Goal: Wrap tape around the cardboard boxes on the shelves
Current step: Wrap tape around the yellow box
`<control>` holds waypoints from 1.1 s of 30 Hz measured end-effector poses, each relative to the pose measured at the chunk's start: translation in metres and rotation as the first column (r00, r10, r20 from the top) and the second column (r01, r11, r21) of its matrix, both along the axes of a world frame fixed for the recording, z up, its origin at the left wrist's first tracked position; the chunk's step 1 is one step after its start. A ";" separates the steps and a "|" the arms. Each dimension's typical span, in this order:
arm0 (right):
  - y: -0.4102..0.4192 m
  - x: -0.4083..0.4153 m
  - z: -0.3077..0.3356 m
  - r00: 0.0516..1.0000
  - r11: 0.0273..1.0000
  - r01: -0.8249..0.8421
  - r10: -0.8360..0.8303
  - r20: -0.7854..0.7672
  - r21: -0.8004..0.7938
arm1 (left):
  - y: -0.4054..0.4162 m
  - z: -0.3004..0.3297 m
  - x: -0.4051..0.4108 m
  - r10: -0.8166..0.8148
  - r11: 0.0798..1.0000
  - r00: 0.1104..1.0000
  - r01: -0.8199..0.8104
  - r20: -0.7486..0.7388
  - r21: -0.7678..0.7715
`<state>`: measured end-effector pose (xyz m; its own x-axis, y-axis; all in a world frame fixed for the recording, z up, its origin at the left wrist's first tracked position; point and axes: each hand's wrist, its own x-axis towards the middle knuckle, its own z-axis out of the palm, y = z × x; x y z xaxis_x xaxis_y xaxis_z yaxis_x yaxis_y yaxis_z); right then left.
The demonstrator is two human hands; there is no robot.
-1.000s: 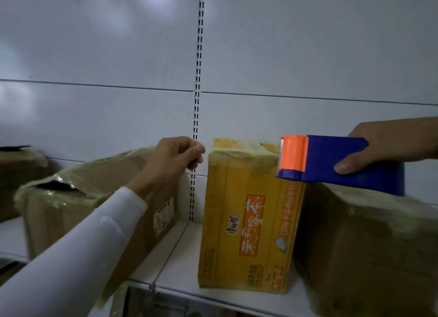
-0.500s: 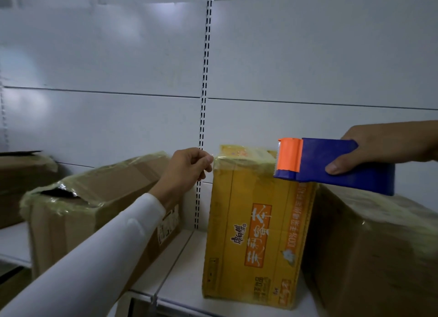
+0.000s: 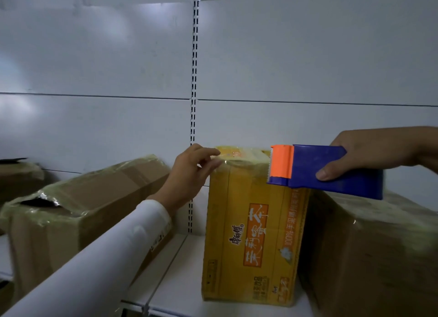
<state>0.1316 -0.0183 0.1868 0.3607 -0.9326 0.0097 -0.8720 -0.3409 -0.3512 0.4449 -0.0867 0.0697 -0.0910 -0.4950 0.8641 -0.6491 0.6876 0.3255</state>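
Observation:
A tall yellow cardboard box with orange printing stands upright on the white shelf, its top wrapped in clear tape. My left hand reaches to the box's upper left corner, fingertips touching the taped edge. My right hand grips a blue tape dispenser with an orange cutter end, held level just above the box's upper right corner. Whether a strip of tape runs between dispenser and box I cannot tell.
A brown taped box with a torn top lies at the left, another brown box behind it. A large brown taped box stands right of the yellow one. White back panels and a slotted upright rise behind.
My left hand has moved right from beside the box, and its fingers have opened onto the taped corner. The dispenser has stayed almost in place.

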 end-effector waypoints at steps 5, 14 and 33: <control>0.001 -0.003 0.006 1.000 1.000 0.005 -0.004 -0.022 0.029 | -0.010 -0.001 0.010 -0.031 0.999 0.992 0.026 0.124 0.041; -0.009 -0.003 0.021 0.987 0.998 -0.006 0.015 -0.160 0.055 | -0.012 0.023 0.001 0.034 0.991 0.876 -0.093 0.480 0.100; -0.020 0.011 0.018 0.976 0.964 -0.209 0.217 -0.028 0.163 | 0.004 0.026 0.052 -0.118 0.985 0.922 0.061 0.368 0.163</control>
